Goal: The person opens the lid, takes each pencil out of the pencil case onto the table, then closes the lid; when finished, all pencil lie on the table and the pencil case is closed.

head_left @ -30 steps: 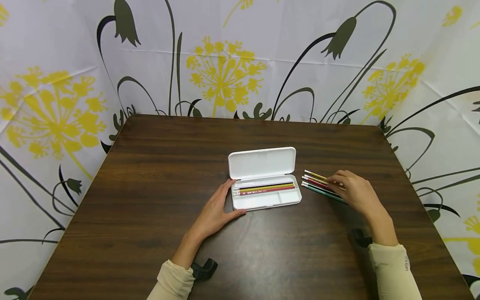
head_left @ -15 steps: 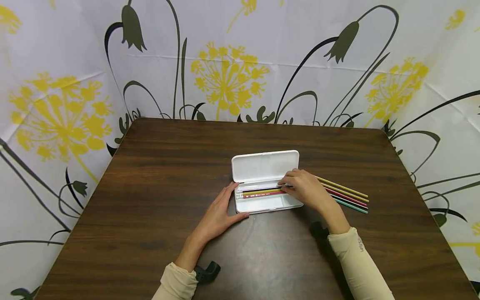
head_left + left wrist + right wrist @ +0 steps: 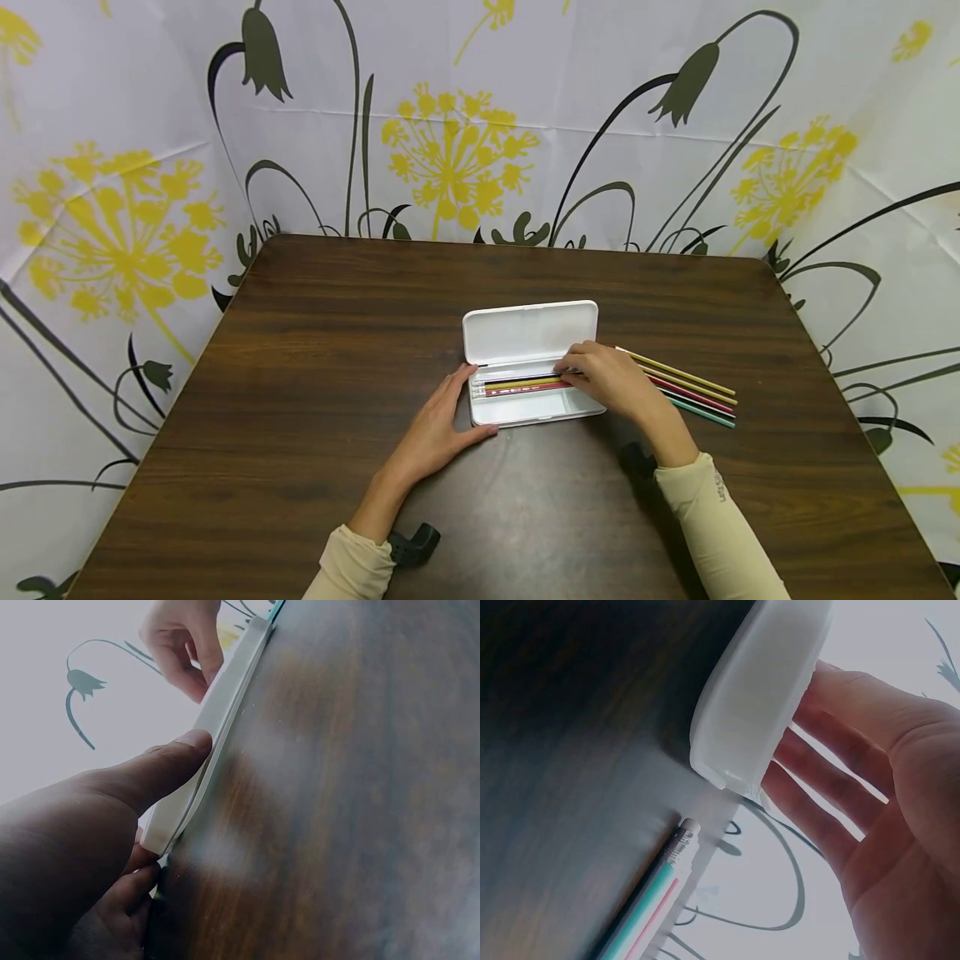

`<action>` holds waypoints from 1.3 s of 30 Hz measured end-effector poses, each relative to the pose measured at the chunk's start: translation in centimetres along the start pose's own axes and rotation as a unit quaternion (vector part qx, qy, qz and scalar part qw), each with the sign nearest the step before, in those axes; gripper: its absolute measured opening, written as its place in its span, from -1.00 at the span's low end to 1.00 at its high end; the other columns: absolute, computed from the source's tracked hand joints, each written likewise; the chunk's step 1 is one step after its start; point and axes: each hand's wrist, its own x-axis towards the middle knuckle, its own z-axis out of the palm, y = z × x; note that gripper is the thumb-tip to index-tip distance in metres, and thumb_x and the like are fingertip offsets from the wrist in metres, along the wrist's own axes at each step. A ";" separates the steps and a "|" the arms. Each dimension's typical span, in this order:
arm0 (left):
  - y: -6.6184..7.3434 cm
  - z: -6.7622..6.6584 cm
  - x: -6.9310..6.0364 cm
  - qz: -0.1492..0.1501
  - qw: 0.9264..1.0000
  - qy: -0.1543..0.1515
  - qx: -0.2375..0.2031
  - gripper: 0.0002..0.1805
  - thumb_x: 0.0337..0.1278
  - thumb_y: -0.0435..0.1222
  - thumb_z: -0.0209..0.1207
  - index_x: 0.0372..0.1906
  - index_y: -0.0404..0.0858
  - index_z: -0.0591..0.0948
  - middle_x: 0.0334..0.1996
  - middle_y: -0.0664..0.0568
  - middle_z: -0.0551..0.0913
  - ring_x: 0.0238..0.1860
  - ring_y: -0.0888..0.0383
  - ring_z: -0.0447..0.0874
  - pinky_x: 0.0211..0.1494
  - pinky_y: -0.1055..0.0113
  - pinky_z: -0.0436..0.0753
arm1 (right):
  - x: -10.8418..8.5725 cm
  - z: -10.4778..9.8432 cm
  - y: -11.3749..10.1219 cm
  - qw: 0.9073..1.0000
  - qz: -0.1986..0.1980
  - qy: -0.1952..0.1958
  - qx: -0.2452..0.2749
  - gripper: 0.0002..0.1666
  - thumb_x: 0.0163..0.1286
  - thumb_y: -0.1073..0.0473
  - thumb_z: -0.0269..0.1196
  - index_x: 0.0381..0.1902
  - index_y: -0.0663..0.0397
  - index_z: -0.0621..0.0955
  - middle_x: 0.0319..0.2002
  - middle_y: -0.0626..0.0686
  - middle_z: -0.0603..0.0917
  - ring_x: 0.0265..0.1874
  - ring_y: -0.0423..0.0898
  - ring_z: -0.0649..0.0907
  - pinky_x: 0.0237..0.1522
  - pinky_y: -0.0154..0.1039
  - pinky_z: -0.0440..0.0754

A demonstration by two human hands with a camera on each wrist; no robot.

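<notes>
A white pencil case (image 3: 532, 409) lies with its lid up on the table. Inside it, black, yellow and red pencils (image 3: 522, 387) lie side by side, ferrule ends to the left. My left hand (image 3: 435, 429) grips the case's left end, thumb at the front wall, fingers behind. Over the right part of the case, my right hand (image 3: 609, 379) reaches in with bent fingers at the pencils. The case wall (image 3: 757, 697) hides those fingertips in the right wrist view, so whether they pinch a pencil is unclear. Several more pencils (image 3: 693, 390) lie just right of the case.
The dark wooden table (image 3: 337, 333) extends around the case on all sides. Behind it hangs a white curtain (image 3: 585, 50) printed with yellow and grey-green flowers. One loose pencil's eraser end (image 3: 690, 825) lies close to the case's right end.
My right hand has moved left from the loose pencils to the inside of the case, then stayed nearly still for the last half second. The left hand keeps its hold.
</notes>
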 end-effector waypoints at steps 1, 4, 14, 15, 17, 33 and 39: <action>0.0 0.0 0.0 0.000 1.000 0.000 0.000 0.03 -0.01 0.09 0.41 0.52 -0.11 0.16 0.47 -0.15 0.18 0.46 0.02 0.11 0.34 -0.06 0.28 | 0.0 0.0 0.0 1.000 0.000 -0.001 0.000 -0.84 0.26 0.20 0.41 -0.18 -0.06 0.77 -0.26 -0.12 0.67 -0.28 -0.18 0.61 -0.22 -0.20 0.60; 0.0 0.0 0.0 0.001 1.000 0.001 0.001 0.03 -0.01 0.10 0.41 0.52 -0.10 0.16 0.47 -0.15 0.18 0.46 0.02 0.11 0.34 -0.07 0.28 | 0.1 0.1 -0.1 1.000 -0.001 -0.003 -0.001 -0.84 0.26 0.22 0.41 -0.19 -0.06 0.77 -0.26 -0.11 0.67 -0.29 -0.17 0.62 -0.23 -0.18 0.60; 0.1 0.0 -0.1 0.003 1.000 0.001 0.001 0.04 0.00 0.10 0.40 0.52 -0.11 0.16 0.47 -0.14 0.18 0.46 0.03 0.11 0.34 -0.07 0.28 | 0.2 0.1 -0.1 1.000 -0.023 0.015 -0.002 -0.83 0.24 0.25 0.42 -0.21 -0.06 0.78 -0.31 -0.09 0.62 -0.37 -0.19 0.57 -0.35 -0.23 0.54; 0.1 0.0 -0.1 0.004 1.000 0.001 0.001 0.04 -0.01 0.10 0.40 0.52 -0.11 0.16 0.47 -0.14 0.18 0.46 0.03 0.11 0.34 -0.07 0.28 | 0.2 0.1 0.0 1.000 -0.026 0.017 -0.002 -0.84 0.23 0.26 0.42 -0.21 -0.06 0.78 -0.32 -0.09 0.60 -0.38 -0.20 0.55 -0.36 -0.24 0.53; 0.1 0.0 -0.1 0.006 1.000 0.003 0.001 0.03 -0.01 0.10 0.41 0.52 -0.11 0.16 0.47 -0.15 0.18 0.46 0.02 0.11 0.34 -0.08 0.28 | 0.2 0.2 0.0 0.999 -0.030 0.021 -0.001 -0.84 0.23 0.27 0.42 -0.23 -0.06 0.78 -0.33 -0.09 0.59 -0.39 -0.21 0.54 -0.38 -0.25 0.52; 0.2 0.0 -0.1 0.001 1.000 -0.002 -0.003 0.03 -0.01 0.08 0.42 0.52 -0.13 0.17 0.47 -0.16 0.18 0.46 0.00 0.11 0.35 -0.08 0.27 | -0.4 -1.0 -0.5 0.998 -0.027 0.053 -0.020 -0.85 0.21 0.24 0.44 -0.24 -0.08 0.77 -0.30 -0.13 0.67 -0.31 -0.18 0.63 -0.33 -0.17 0.59; 0.1 -0.1 -0.1 0.000 1.000 -0.002 0.002 0.03 0.00 0.07 0.42 0.52 -0.13 0.16 0.47 -0.14 0.17 0.45 -0.03 0.12 0.35 -0.09 0.27 | -0.7 -1.8 -0.5 0.998 -0.034 0.057 -0.024 -0.85 0.21 0.23 0.44 -0.24 -0.07 0.77 -0.30 -0.12 0.67 -0.32 -0.18 0.62 -0.34 -0.19 0.59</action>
